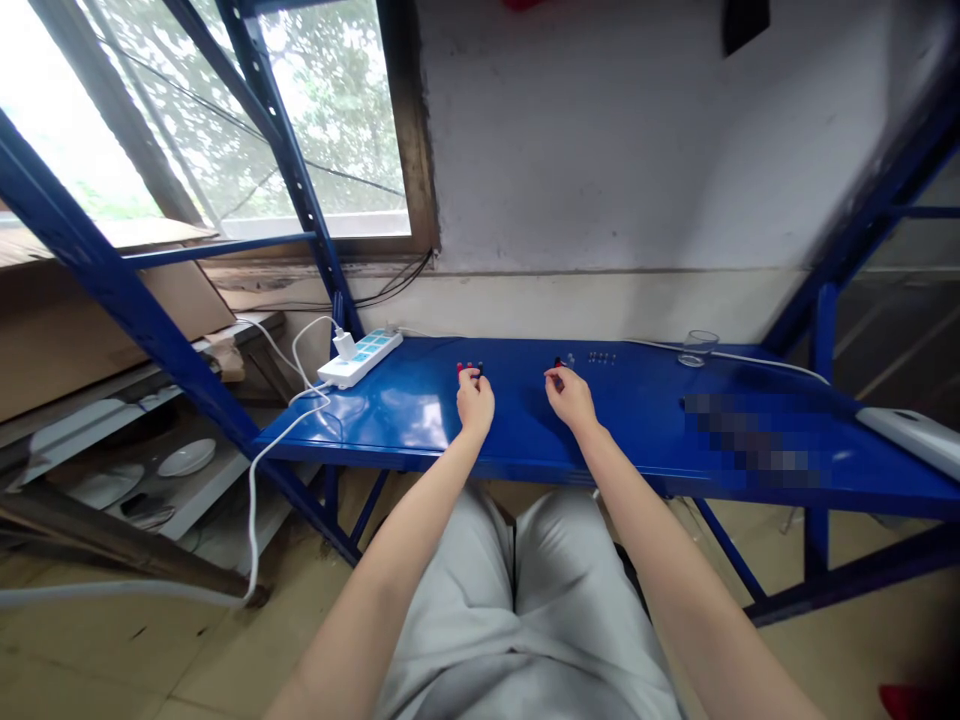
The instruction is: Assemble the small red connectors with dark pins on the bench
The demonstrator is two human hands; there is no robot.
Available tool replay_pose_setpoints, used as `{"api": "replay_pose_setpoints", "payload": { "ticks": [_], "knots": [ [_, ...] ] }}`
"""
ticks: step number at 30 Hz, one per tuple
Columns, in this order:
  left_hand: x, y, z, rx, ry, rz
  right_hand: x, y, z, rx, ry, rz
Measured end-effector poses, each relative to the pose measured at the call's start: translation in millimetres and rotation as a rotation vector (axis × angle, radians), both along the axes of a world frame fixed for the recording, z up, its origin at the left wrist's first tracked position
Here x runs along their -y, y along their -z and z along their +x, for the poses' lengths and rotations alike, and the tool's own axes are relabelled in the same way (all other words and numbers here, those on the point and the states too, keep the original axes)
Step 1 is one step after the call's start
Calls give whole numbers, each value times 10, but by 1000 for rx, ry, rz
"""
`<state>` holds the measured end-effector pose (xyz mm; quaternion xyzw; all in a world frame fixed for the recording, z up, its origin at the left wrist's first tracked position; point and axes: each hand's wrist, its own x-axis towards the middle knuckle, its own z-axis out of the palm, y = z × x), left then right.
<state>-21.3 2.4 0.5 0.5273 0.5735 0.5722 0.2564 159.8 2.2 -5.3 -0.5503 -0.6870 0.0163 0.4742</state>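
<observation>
My left hand [475,403] rests low over the blue table [390,420], its fingers bent and drawn together beside a small red piece [460,368] and a small black piece [481,369]. What those fingertips hold is too small to name. To its right, my right hand [573,398] is closed in a pinch, with something tiny and dark red showing at the fingertips. Just beyond it sit a small black piece [558,362] and a small clear piece [571,359]. A short row of tiny pale pieces [602,357] lies farther right.
A white power strip [361,358] with a plug and cables occupies the table's left end. Toward the right stand a clear glass [697,347], a blurred-out dark object [750,437] and a white device [911,440]. Blue metal posts [300,190] frame the table; a wall rises behind.
</observation>
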Motion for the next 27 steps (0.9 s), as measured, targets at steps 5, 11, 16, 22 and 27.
{"api": "replay_pose_setpoints", "payload": {
  "ticks": [5,11,16,22,27],
  "knots": [
    [-28,-36,18,-302,75,-55,32,-1,-19,17,-51,-31],
    [-155,-122,-6,-260,57,-122,64,-32,-36,25,-61,-88],
    [-214,-157,8,-142,23,-131,74,-48,-46,25,-75,-109],
    [-267,-145,7,-274,17,-159,64,-45,-47,30,-82,-115],
    [-316,-110,14,-363,37,-148,49,-35,-42,34,-86,-129]
  ]
}}
